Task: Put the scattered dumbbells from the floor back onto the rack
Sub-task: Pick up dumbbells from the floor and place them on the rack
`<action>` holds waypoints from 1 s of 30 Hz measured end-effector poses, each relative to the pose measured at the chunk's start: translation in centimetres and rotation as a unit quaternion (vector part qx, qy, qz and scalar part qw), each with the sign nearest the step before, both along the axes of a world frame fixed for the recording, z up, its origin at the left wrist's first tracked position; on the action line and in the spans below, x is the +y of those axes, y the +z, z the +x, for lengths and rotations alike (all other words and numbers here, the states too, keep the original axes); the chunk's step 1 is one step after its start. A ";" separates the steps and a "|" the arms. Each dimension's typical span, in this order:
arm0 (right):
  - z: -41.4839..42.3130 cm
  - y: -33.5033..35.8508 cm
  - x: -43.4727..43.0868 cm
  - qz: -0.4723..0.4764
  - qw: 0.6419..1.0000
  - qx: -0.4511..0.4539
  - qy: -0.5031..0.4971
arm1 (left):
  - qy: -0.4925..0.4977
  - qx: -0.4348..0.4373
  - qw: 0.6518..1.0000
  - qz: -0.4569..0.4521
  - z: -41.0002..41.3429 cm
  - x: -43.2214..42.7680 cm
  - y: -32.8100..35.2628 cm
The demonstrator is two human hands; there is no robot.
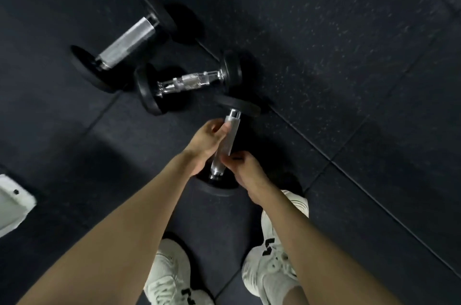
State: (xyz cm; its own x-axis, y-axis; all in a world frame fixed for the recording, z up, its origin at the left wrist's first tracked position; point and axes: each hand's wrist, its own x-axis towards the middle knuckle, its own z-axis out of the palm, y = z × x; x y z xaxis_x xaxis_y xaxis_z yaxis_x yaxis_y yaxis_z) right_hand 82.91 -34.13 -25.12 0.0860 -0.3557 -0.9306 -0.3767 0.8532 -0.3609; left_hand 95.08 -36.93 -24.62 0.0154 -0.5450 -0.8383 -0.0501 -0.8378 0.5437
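Three black dumbbells with silver handles lie on the dark rubber floor. The nearest dumbbell point(230, 135) points away from me, its near head just in front of my feet. My left hand point(208, 141) touches the upper part of its handle from the left, fingers curled against it. My right hand point(245, 173) wraps the lower part of the handle from the right. A middle dumbbell point(189, 82) lies crosswise just beyond. The largest dumbbell point(127, 45) lies further back on the left. No rack is in view.
My two white sneakers point(172, 272) point(274, 254) stand on the floor below the near dumbbell. A white object point(12, 205) sits at the left edge. Speckled black rubber tiles point(349, 80) stretch off to the right.
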 end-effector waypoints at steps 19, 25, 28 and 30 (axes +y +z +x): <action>-2.5 25.2 -0.7 -0.044 0.998 -0.033 -0.017 | 0.059 0.041 0.997 -0.003 -3.7 -3.3 25.4; -4.8 44.8 -3.8 -0.118 0.993 -0.024 -0.007 | 0.056 0.010 0.997 -0.046 -6.1 -6.8 46.1; -6.1 53.7 -6.4 -0.149 0.988 -0.028 0.016 | 0.040 0.001 0.996 -0.074 -6.8 -8.6 55.2; -6.7 58.3 -8.2 -0.172 0.984 -0.032 0.030 | 0.029 -0.001 0.995 -0.091 -6.9 -10.1 59.7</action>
State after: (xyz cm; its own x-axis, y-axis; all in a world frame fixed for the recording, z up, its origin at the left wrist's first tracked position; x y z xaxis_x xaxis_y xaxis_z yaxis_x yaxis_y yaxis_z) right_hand 76.23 -42.31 33.16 0.1713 -0.6406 -0.7486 -0.3904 0.6535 -0.6485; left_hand 88.13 -47.05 35.12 0.0535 -0.6865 -0.7252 -0.0052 -0.7264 0.6873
